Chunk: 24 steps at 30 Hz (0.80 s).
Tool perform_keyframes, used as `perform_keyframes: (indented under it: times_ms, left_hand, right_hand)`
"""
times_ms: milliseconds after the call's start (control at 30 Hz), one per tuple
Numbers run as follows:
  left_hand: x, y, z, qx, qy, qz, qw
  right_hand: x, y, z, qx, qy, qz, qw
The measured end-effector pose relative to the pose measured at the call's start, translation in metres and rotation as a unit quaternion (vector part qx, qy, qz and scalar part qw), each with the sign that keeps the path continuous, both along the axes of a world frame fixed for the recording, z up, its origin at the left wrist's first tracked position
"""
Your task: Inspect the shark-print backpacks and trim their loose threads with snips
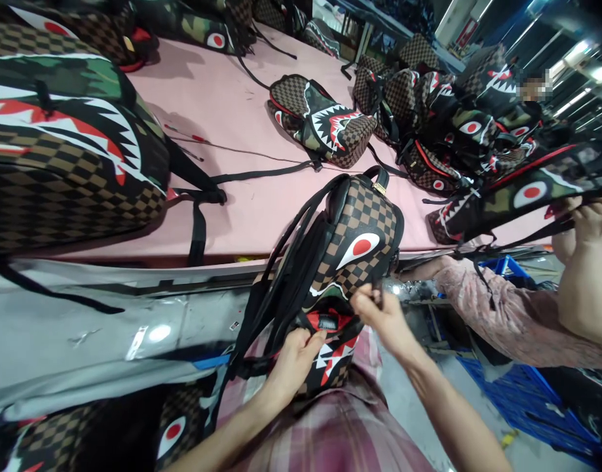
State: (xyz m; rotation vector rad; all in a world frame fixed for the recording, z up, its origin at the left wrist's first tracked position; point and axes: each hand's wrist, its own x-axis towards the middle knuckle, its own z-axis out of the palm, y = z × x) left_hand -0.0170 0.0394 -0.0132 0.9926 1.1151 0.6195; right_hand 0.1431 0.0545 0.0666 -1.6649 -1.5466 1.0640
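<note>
A checkered brown backpack with a shark mouth, camouflage patch and red eye stands on my lap, leaning against the table edge, its black straps hanging to the left. My left hand grips the lower front of the backpack by the red-lined pocket opening. My right hand pinches the backpack's edge at the right of that opening, fingers closed on it.
A pink table carries several similar shark backpacks, a large one at the left and a pile at the back right. A co-worker's hands hold another backpack at the right. Blue crates sit on the floor.
</note>
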Motion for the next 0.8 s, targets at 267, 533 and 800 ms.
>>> perform_keyframes:
  times_ms: [267, 533, 800]
  left_hand:
    - [0.002, 0.004, 0.007, -0.011, -0.013, 0.007, 1.000]
    - [0.005, 0.002, 0.010, 0.005, 0.070, 0.014, 0.997]
    - [0.007, -0.001, 0.008, -0.022, -0.001, 0.018, 1.000]
  right_hand:
    - [0.004, -0.011, 0.007, 0.062, -0.196, 0.088, 0.975]
    - [-0.034, 0.021, 0.006, -0.046, -0.363, 0.220, 0.904]
    - [-0.030, 0.003, -0.013, 0.022, -0.336, 0.178, 0.925]
